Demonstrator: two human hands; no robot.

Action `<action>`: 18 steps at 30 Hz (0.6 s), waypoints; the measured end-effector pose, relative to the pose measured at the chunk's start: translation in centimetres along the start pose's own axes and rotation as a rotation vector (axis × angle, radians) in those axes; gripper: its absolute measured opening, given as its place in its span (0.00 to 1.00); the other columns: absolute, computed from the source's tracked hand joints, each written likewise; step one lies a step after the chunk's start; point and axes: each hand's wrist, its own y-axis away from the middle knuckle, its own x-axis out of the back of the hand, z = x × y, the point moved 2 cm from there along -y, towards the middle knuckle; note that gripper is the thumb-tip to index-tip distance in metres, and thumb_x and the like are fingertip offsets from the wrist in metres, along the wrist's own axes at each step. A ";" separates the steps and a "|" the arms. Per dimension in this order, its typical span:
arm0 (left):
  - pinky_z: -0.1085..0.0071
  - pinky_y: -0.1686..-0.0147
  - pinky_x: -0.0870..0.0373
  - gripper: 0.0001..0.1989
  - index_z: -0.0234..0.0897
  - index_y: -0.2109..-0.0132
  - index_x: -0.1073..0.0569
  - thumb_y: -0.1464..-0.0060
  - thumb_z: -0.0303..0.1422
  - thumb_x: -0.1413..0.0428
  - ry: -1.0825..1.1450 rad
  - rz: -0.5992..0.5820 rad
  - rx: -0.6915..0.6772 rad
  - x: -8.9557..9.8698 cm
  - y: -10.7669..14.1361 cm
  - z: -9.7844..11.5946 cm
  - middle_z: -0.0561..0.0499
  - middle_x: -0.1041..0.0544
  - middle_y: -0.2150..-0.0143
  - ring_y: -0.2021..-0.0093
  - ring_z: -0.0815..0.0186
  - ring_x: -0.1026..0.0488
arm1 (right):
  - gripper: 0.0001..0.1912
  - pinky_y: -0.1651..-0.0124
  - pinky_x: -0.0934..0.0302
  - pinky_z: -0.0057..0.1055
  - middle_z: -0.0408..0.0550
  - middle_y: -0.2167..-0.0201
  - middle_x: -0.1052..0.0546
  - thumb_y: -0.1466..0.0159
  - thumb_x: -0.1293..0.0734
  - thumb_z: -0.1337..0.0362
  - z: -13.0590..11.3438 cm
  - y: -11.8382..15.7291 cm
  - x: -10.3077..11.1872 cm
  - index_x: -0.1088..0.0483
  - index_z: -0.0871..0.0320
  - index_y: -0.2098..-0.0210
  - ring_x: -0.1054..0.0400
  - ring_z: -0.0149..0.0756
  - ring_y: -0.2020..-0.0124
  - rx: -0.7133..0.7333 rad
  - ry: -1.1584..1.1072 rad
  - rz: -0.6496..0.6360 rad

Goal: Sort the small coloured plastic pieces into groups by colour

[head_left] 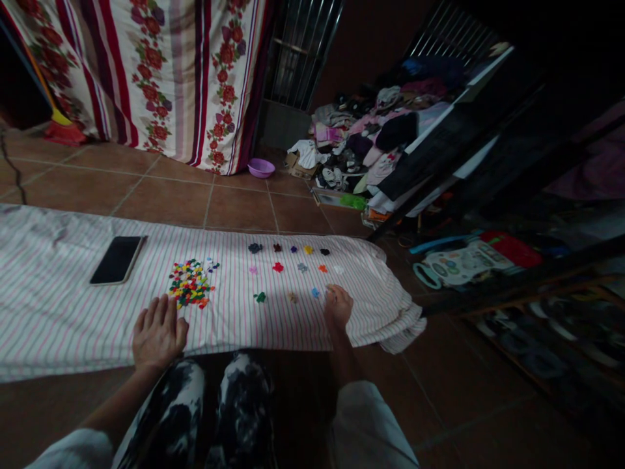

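Running left to right, coloured piles point(278, 267) form three rows.

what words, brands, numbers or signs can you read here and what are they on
None can be read.
Black-screened rectangular phone: no text visible.
Heap of small multicoloured pieces: no readable marks.
White cloth with dark marks: too blurred to read.
Pale panel with coloured patches: too small and blurred to read.
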 end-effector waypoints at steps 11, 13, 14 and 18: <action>0.49 0.35 0.49 0.35 0.39 0.30 0.48 0.43 0.35 0.51 -0.062 -0.003 -0.025 0.3 -0.1 0.2 0.38 0.37 0.33 0.32 0.48 0.43 | 0.17 0.49 0.43 0.41 0.56 0.60 0.21 0.37 0.42 0.61 4.0 -1.7 -1.5 0.23 0.60 0.62 0.32 0.43 0.56 0.064 0.015 -0.194; 0.49 0.35 0.49 0.35 0.40 0.30 0.48 0.43 0.35 0.51 -0.054 -0.005 -0.020 0.3 -0.1 0.2 0.39 0.37 0.33 0.32 0.49 0.43 | 0.16 0.50 0.42 0.40 0.55 0.60 0.21 0.37 0.42 0.61 4.3 -1.8 -1.5 0.24 0.60 0.63 0.32 0.43 0.57 0.065 0.009 -0.210; 0.49 0.35 0.49 0.35 0.40 0.30 0.47 0.43 0.35 0.51 -0.049 -0.004 -0.019 0.2 -0.1 0.2 0.40 0.37 0.32 0.32 0.49 0.43 | 0.16 0.50 0.42 0.39 0.55 0.61 0.21 0.37 0.42 0.61 4.5 -2.0 -1.5 0.25 0.59 0.63 0.32 0.42 0.58 0.063 0.010 -0.218; 0.48 0.35 0.48 0.33 0.35 0.31 0.44 0.43 0.36 0.52 -0.065 0.004 -0.033 0.2 -0.1 0.0 0.36 0.35 0.34 0.32 0.48 0.42 | 0.14 0.52 0.42 0.39 0.54 0.65 0.22 0.38 0.43 0.62 5.0 -2.5 -1.2 0.27 0.59 0.65 0.32 0.42 0.61 0.054 0.020 -0.225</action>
